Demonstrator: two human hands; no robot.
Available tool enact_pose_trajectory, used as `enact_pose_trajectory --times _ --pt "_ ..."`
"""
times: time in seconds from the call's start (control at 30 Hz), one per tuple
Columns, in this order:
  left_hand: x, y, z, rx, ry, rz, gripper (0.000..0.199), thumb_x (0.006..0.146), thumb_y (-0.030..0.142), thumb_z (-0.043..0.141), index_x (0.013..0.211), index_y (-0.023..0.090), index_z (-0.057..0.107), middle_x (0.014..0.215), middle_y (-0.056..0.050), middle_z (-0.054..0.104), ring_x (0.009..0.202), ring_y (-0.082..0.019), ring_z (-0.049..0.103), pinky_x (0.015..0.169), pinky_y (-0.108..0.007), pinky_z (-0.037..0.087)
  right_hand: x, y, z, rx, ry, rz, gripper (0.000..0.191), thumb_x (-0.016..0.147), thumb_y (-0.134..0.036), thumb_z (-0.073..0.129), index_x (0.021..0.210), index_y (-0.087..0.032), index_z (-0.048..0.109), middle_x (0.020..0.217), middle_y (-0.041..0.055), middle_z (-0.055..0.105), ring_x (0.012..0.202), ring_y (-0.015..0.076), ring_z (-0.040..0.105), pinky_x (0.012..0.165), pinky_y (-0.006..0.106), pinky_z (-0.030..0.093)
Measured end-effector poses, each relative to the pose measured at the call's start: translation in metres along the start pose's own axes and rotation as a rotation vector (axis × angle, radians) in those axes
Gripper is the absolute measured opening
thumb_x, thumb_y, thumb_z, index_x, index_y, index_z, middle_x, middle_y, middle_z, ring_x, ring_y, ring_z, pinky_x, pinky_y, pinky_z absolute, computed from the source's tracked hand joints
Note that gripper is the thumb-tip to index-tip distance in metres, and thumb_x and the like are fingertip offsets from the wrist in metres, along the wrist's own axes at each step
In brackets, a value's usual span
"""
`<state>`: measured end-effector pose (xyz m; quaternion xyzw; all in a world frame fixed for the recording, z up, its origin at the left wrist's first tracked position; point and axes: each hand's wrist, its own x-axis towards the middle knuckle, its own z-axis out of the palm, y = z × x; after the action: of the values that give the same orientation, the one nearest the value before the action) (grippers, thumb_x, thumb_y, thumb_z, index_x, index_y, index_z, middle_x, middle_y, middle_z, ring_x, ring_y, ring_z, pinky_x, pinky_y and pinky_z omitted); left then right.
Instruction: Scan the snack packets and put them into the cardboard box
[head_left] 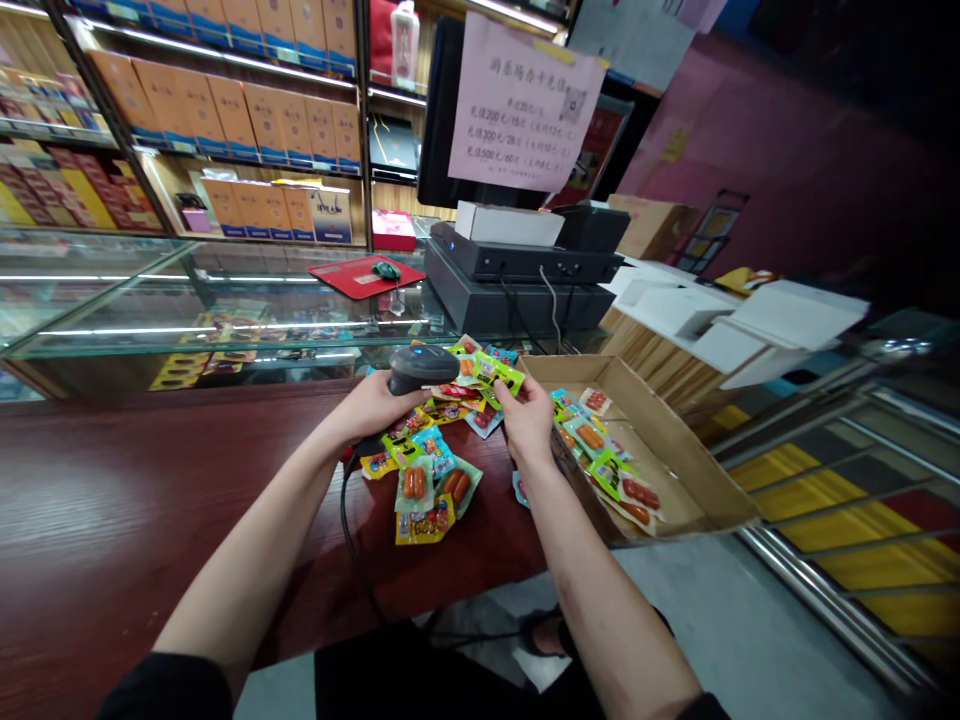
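My left hand [375, 408] is wrapped around the handle of a dark barcode scanner [421, 366], its head tilted toward the right. Between the thumb and fingers of my right hand [529, 425] is a green snack packet [498, 374], close in front of the scanner. Under and around both hands lies a loose pile of small snack packets [414, 483], several with little sausages showing through. A cardboard box [690, 480] stands right of my right hand, with more sausage packets [590, 436] inside along its left part.
The dark red counter [187, 480] carries the pile, and the scanner's cable [346, 520] hangs over its front edge. Behind are a glass display case [247, 270], a red mouse pad [365, 277], a black cash drawer [510, 300] and a monitor [442, 120]. Metal railing [825, 470] stands at right.
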<state>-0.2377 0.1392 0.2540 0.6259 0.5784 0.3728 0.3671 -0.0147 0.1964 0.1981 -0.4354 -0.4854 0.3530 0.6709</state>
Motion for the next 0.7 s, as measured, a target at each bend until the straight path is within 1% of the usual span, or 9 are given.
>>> enact_pose_trajectory --times 0.47,0.6,0.7 --pt "0.0006 -0.0029 0.001 0.003 -0.017 -0.012 0.035 0.071 0.051 0.067 0.069 0.016 0.06 0.053 0.002 0.055 0.048 -0.011 0.045 0.051 -0.024 0.036 -0.0011 -0.0058 0.0018 -0.028 0.021 -0.028 0.03 0.067 -0.03 0.071 0.091 -0.013 0.067 0.086 0.0054 0.07 0.078 0.0183 0.063 0.079 0.033 0.051" --pt "-0.0007 -0.0007 0.0012 0.016 -0.033 -0.032 0.038 0.071 0.053 0.066 0.065 0.017 0.055 0.052 0.001 0.054 0.047 -0.011 0.045 0.049 -0.024 0.035 -0.0008 -0.0048 0.0022 -0.032 0.024 -0.011 0.024 0.066 -0.025 0.069 0.087 -0.013 0.067 0.082 0.0034 0.068 0.075 0.0166 0.062 0.076 0.031 0.051" --pt "-0.0018 0.0005 0.001 0.031 -0.03 -0.021 0.039 0.071 0.054 0.066 0.065 0.018 0.055 0.051 0.001 0.055 0.047 -0.011 0.046 0.049 -0.024 0.036 -0.0013 -0.005 0.003 -0.034 0.022 -0.004 0.022 0.066 -0.023 0.067 0.085 -0.013 0.066 0.08 0.0022 0.068 0.073 0.0156 0.061 0.074 0.029 0.051"
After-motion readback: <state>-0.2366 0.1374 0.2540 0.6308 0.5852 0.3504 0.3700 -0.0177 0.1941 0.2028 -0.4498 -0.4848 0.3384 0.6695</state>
